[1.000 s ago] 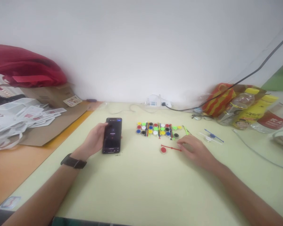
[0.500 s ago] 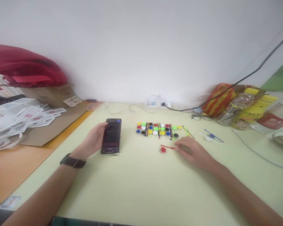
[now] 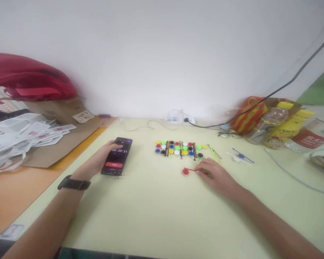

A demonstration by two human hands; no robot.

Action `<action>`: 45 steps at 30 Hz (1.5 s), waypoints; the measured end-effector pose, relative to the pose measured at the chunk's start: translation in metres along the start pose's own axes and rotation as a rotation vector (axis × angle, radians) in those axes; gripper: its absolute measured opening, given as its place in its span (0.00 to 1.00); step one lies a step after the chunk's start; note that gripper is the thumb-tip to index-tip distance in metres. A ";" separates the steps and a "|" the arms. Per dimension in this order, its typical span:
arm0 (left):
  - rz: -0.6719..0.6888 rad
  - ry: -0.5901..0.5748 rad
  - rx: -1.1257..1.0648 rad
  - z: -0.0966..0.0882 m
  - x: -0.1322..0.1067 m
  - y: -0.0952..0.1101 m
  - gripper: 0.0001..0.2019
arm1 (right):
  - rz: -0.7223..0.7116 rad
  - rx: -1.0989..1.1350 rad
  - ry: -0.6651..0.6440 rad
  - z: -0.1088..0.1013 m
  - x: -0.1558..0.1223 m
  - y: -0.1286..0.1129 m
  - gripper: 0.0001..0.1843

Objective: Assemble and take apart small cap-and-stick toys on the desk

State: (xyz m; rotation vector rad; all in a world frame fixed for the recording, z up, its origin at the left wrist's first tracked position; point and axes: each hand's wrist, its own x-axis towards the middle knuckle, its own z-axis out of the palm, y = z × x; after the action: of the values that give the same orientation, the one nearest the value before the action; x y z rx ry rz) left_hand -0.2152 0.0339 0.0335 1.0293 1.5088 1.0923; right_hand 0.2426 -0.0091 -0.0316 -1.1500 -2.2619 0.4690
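Observation:
My left hand (image 3: 94, 161) is wrapped round a black smartphone (image 3: 117, 158), its thumb over the edge of the screen. Lit digits like a timer, 00:39:51, and a red button show on that screen. At the right, my right hand (image 3: 217, 177) pinches the end of a thin red plastic stick (image 3: 190, 169) low over the table. The stick's other end meets a red round disc (image 3: 185, 172); whether they are joined I cannot tell. Just behind lie rows of coloured discs (image 3: 176, 152) with bundles of coloured sticks (image 3: 181, 149) between them.
Loose thin sticks (image 3: 212, 152) and a blue-and-white disc-and-stick group (image 3: 241, 155) lie to the right. Glasses (image 3: 229, 135), bottles (image 3: 279, 126) and a cable (image 3: 294, 77) are at the back right. White plastic pieces (image 3: 35, 131) on cardboard (image 3: 70, 144) fill the left.
My left hand has moved left with the phone tilted, and its screen now shows the digits. My right hand has shifted slightly left, bringing the red stick against the red disc.

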 end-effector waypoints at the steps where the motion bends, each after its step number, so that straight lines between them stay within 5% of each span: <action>1: -0.012 0.039 0.076 -0.002 -0.001 0.001 0.29 | 0.009 0.001 0.003 0.000 0.000 0.000 0.12; 4: 0.029 0.126 0.271 -0.007 -0.005 0.005 0.31 | 0.036 0.005 0.009 -0.001 0.000 0.000 0.11; 8: 0.097 0.105 0.487 -0.008 -0.007 0.009 0.29 | 0.061 0.014 0.011 -0.002 0.000 0.001 0.10; 16: 0.291 0.151 0.717 -0.020 0.009 -0.012 0.17 | 0.063 0.032 0.001 -0.002 0.001 0.000 0.11; 20: 0.318 0.207 0.776 -0.021 0.013 -0.017 0.16 | 0.095 0.036 0.010 -0.003 0.002 0.000 0.10; 27: 0.297 0.241 1.227 -0.021 0.020 -0.021 0.21 | 0.192 0.072 0.044 -0.005 0.002 -0.002 0.11; 31: 0.539 0.319 1.230 -0.016 0.018 -0.020 0.26 | 0.186 0.097 0.119 -0.005 0.002 -0.001 0.12; 34: 0.830 0.367 1.086 0.008 0.007 -0.012 0.23 | 0.170 0.125 0.173 -0.004 0.002 -0.001 0.12; 37: 1.012 0.215 0.961 0.052 -0.015 -0.003 0.17 | 0.161 0.164 0.226 -0.003 0.003 0.000 0.12; 41: 1.025 -0.169 0.861 0.121 -0.049 0.000 0.16 | 0.149 0.260 0.266 -0.006 0.004 0.002 0.11; 45: 1.023 -0.309 0.823 0.174 -0.065 -0.006 0.26 | 0.190 0.414 0.242 -0.006 0.007 0.001 0.09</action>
State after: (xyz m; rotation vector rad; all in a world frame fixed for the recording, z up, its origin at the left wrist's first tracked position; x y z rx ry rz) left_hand -0.0343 -0.0050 0.0201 2.5896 1.1431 0.8420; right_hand 0.2430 -0.0025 -0.0251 -1.1365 -1.7519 0.7848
